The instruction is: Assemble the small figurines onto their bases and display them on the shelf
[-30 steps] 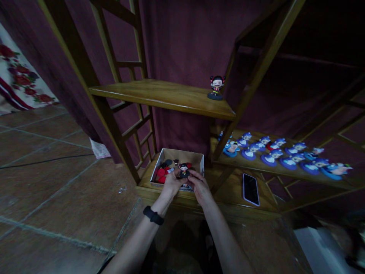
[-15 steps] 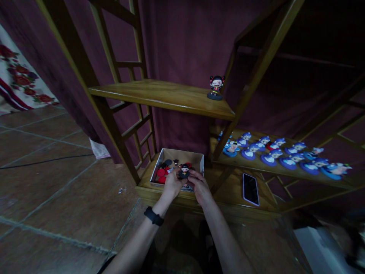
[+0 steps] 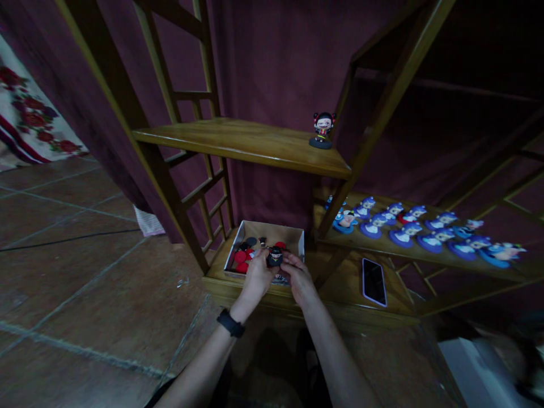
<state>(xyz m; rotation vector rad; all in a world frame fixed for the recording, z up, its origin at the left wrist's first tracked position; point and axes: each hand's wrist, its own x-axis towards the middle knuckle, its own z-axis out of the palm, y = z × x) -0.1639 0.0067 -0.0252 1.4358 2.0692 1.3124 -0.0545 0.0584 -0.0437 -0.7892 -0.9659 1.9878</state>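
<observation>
Between my two hands, over the front of a cardboard box (image 3: 297, 241), is a small black-haired figurine (image 3: 275, 255) on a dark base. My left hand (image 3: 258, 275) grips it from the left, thumb and fingers closed at its base. From the other side, my right hand (image 3: 297, 275) presses its fingertips to the figurine's right edge. Inside the box lie several red discs (image 3: 240, 256), a dark grey disc (image 3: 251, 241) and a small dark figure part (image 3: 262, 241). My hands hide the front part of the box's contents.
A similar figurine (image 3: 322, 130) stands at the right end of the upper wooden shelf (image 3: 238, 139). Several blue-and-white figurines (image 3: 406, 232) line the shelf to the right. A phone (image 3: 374, 281) lies on the lower board. Wooden posts (image 3: 382, 102) frame the shelves.
The figurine in my hands has tilted, so its head top leans more toward me and less of its body shows. My hands have barely shifted.
</observation>
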